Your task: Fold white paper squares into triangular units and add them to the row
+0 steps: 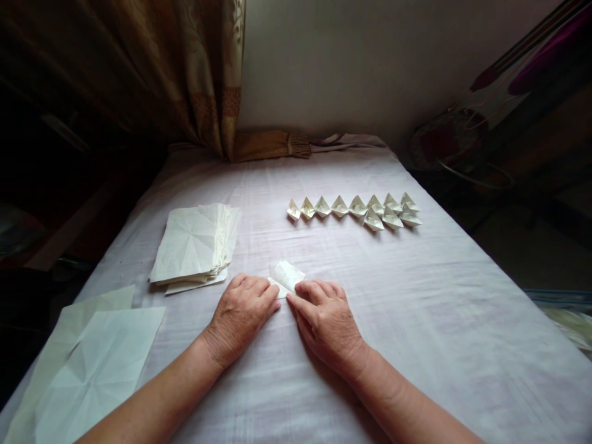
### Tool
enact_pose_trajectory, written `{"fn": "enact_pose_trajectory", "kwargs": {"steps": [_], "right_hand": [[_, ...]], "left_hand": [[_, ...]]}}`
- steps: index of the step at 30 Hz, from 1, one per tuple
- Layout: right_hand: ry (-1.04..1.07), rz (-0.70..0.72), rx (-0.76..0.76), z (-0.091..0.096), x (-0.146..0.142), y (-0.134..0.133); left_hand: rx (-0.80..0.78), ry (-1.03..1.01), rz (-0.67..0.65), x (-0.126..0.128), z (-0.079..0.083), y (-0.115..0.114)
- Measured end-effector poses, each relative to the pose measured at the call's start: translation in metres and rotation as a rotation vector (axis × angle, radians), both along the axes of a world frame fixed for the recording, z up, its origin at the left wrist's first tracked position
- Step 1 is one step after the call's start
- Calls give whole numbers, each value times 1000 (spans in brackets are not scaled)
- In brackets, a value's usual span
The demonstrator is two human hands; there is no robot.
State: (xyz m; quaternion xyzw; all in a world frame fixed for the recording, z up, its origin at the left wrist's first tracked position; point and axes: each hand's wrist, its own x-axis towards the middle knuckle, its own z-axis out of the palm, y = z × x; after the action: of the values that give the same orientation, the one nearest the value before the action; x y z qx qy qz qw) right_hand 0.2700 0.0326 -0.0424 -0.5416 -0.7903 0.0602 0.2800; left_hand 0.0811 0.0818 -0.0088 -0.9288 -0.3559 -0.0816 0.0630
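Note:
A small piece of folded white paper (287, 275) lies on the cloth-covered table between my two hands. My left hand (244, 311) presses on its left corner with the fingers closed together. On the paper's right side, my right hand (327, 316) has its fingertips bent against the edge. Parts of the paper are hidden under the fingers of both hands. Beyond it to the right stand several folded paper boats (339, 207), set in two rows that touch one another.
A stack of creased square sheets (187, 243) lies to the left of my hands. Nearer, two loose creased sheets (99, 370) overlap at the table's left edge. A gold curtain (208, 80) hangs at the back left, its end resting on the tablecloth (439, 345).

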Motion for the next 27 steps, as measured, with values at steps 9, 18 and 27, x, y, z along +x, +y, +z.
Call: {"fn": "enact_pose_trajectory", "kwargs": {"steps": [9,18,27], "right_hand": [[215,-25,15,-7,7,2],[44,-19,164,-9,16,9],[-44,248,233,0,16,4]], "left_hand": [[184,142,-203,4,5,11],[309,-95,-348,-12,-2,9],[205,-133,-233,-25,-11,-12]]}}
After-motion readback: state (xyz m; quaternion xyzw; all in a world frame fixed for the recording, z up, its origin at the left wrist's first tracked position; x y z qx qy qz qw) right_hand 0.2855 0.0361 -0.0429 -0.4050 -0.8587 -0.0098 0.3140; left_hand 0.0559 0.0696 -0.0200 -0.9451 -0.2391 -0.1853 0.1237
